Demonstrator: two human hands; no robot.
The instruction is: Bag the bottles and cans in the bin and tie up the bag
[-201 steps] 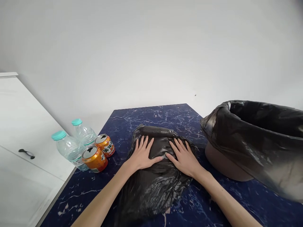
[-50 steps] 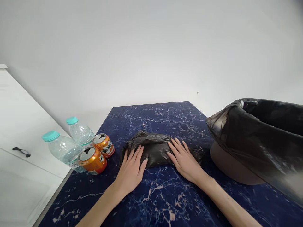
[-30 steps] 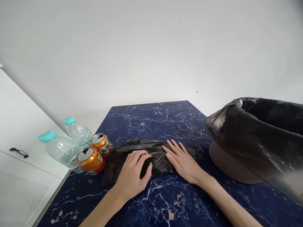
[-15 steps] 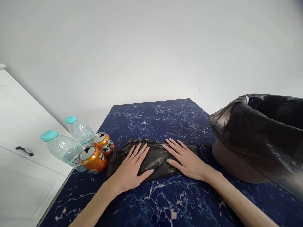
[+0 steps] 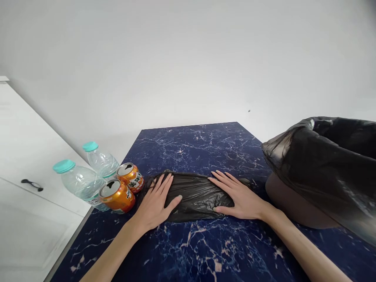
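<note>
A folded black plastic bag [image 5: 196, 196] lies as a flat strip on the dark blue marble table [image 5: 199, 149]. My left hand [image 5: 154, 203] rests flat on its left end, fingers stretched out. On the strip's right end my right hand [image 5: 239, 197] lies flat too, fingers spread. Both palms press the plastic down; neither hand grips it.
Two orange drink cans [image 5: 117, 194] [image 5: 131, 177] and two clear bottles with teal caps [image 5: 80, 182] [image 5: 100, 160] stand at the table's left edge. A brown bin lined with a black bag [image 5: 320, 164] stands at right. A white cabinet [image 5: 26, 176] adjoins the left.
The bag went from a wide sheet to a narrow folded strip. Over the last second my hands slid apart along it, the left toward the cans, the right toward the bin.
</note>
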